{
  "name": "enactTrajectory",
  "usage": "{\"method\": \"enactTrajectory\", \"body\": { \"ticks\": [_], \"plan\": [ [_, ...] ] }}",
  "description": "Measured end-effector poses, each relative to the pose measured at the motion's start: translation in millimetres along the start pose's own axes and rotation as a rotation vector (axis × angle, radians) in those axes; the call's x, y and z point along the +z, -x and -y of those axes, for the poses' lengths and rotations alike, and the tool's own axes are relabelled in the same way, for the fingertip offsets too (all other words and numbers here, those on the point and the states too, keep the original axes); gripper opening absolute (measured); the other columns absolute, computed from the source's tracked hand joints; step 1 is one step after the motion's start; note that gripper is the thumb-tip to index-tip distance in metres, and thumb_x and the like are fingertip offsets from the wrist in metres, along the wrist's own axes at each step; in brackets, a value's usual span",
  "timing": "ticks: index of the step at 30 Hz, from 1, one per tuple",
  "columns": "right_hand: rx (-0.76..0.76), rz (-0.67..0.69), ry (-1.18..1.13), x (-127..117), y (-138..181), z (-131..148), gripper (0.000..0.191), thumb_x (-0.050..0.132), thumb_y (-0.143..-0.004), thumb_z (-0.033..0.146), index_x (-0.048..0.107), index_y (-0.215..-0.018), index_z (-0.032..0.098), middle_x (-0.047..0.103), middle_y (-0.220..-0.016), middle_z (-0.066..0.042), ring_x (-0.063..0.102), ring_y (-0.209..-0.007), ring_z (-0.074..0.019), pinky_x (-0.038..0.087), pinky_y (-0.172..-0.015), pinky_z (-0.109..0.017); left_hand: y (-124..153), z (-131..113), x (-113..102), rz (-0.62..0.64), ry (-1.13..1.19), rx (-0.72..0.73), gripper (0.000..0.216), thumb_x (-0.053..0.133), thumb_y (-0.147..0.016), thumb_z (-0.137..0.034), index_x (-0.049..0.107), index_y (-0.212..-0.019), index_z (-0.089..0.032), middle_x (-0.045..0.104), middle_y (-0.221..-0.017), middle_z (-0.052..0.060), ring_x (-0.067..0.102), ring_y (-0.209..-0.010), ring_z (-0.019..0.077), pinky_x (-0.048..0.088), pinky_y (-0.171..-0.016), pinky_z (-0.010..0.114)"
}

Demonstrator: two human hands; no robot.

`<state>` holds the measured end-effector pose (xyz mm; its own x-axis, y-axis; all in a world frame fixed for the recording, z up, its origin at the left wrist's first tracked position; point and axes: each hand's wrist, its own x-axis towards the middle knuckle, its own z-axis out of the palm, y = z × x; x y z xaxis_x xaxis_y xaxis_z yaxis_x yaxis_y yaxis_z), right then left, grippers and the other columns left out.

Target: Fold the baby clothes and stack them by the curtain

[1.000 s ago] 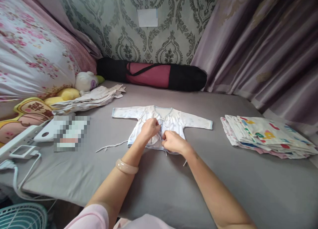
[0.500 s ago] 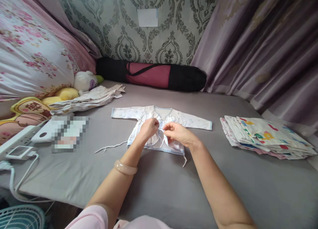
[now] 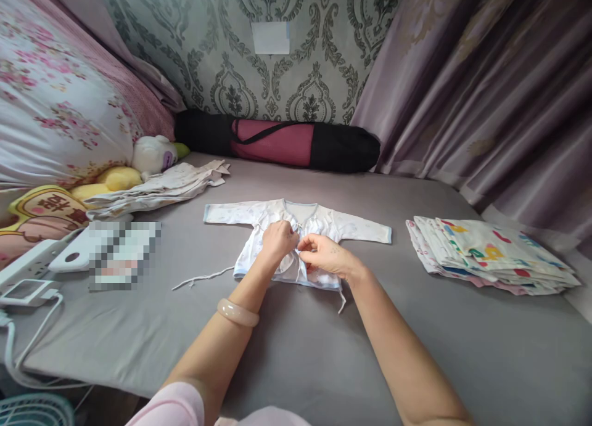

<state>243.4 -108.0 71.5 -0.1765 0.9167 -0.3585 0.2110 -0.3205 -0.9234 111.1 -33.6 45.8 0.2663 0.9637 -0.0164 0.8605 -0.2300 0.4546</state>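
A small white baby shirt (image 3: 358, 229) with long sleeves lies flat, front up, on the grey bed sheet (image 3: 296, 352). My left hand (image 3: 279, 240) is closed in a pinch on a thin white tie string at the shirt's front. My right hand (image 3: 324, 254) is pinched on the same tie, the two hands touching over the shirt's middle. A longer loose string (image 3: 201, 277) trails from the shirt's left hem across the sheet. A pale bangle (image 3: 237, 312) sits on my left wrist.
A stack of folded colourful printed cloths (image 3: 490, 253) lies at the right. Folded pale clothes (image 3: 157, 188) and plush toys (image 3: 152, 155) sit at the left. A black and pink roll bag (image 3: 277, 141) lies against the wall. Chargers and a cable (image 3: 28, 284) are at the near left.
My right hand has moved up from the shirt's hem to its middle, pulling the tie toward my left hand. The view has shifted slightly.
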Motion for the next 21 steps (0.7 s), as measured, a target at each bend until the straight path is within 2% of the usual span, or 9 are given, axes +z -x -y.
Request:
{"method": "enactTrajectory", "body": {
  "ticks": [7,12,15,17,21],
  "plan": [
    [-0.02,-0.024,0.014,-1.5,3.6,4.7,0.018,0.059,-0.074,0.009,0.054,-0.088,0.019,0.058,-0.074,0.005,0.057,-0.056,-0.0075,0.05,-0.054,-0.02,-1.1,2.7,-4.9,0.069,0.322,0.083,0.025,0.05,-0.077,-0.026,0.069,-0.07,-0.013,0.058,-0.057,0.001,0.054,-0.063,0.0149,0.034,-0.055,0.023],
    [0.054,0.101,0.097,-0.2,1.3,-3.6,0.015,0.054,-0.075,0.006,0.053,-0.084,0.019,0.062,-0.069,0.003,0.061,-0.058,-0.0104,0.051,-0.054,-0.02,-0.3,2.6,-5.7,0.127,0.21,0.1,0.024,0.049,-0.077,-0.021,0.069,-0.066,-0.012,0.06,-0.058,0.002,0.052,-0.061,0.0135,0.033,-0.057,0.023],
    [0.076,0.137,0.181,-5.4,-0.1,-6.3,0.009,0.054,-0.078,0.011,0.057,-0.083,0.018,0.067,-0.074,-0.001,0.063,-0.061,-0.0118,0.049,-0.05,-0.019,0.7,1.0,-10.0,0.128,0.125,0.096,0.025,0.049,-0.078,-0.019,0.072,-0.073,-0.013,0.066,-0.068,0.006,0.057,-0.068,0.0156,0.036,-0.061,0.024],
    [0.043,0.069,0.236,-14.3,-4.7,-5.1,0.006,0.054,-0.081,0.016,0.06,-0.082,0.017,0.069,-0.079,-0.002,0.064,-0.061,-0.0114,0.045,-0.047,-0.017,1.1,1.0,-13.6,0.13,0.112,0.083,0.026,0.048,-0.08,-0.02,0.073,-0.081,-0.014,0.07,-0.076,0.007,0.061,-0.073,0.0173,0.039,-0.065,0.024],
    [-0.096,-0.185,0.417,-37.9,-32.8,3.9,0.017,0.051,-0.084,0.023,0.066,-0.08,0.016,0.069,-0.075,-0.002,0.062,-0.06,-0.011,0.041,-0.049,-0.018,1.6,4.4,-15.9,0.167,0.136,0.091,0.027,0.049,-0.08,-0.017,0.075,-0.087,-0.015,0.072,-0.081,0.009,0.064,-0.079,0.0199,0.043,-0.07,0.025]
  ]
}}
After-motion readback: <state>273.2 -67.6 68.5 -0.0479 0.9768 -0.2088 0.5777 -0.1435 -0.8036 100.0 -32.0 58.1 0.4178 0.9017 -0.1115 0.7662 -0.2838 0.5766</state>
